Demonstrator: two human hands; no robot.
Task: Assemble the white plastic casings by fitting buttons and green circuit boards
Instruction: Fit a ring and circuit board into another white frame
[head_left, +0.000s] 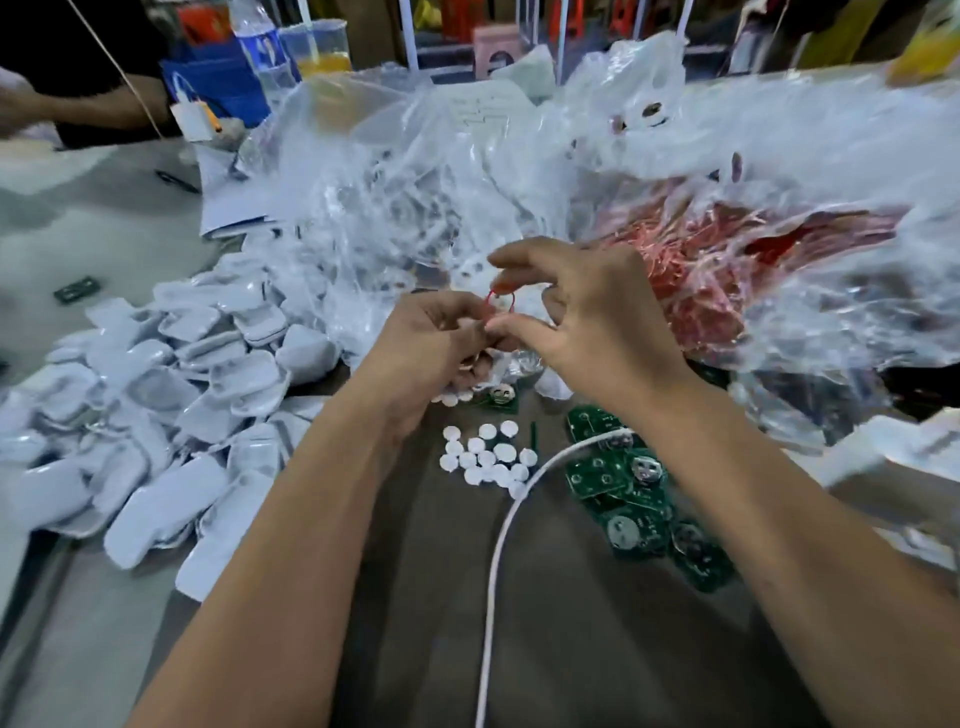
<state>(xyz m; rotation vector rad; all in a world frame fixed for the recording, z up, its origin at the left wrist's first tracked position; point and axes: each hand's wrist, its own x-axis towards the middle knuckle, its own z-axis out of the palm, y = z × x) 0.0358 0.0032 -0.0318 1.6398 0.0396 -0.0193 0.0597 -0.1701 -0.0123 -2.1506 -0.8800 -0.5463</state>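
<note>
My left hand (441, 343) and my right hand (582, 306) meet above the middle of the table. Between them is a thin red loop (500, 301), pinched by my right thumb and forefinger. My left fingers curl round a small white part that is mostly hidden. Below the hands lie several round white buttons (488, 460). Several green circuit boards (634, 499) are heaped to their right. A large pile of white plastic casings (171, 400) covers the left side.
Clear plastic bags (415, 171) pile up behind the hands; one at the right holds red loops (727, 270). A white cable (498, 561) runs from the bottom edge toward the boards. Another person's arm (78, 104), a bottle (260, 47) and a cup (317, 47) are at the far left.
</note>
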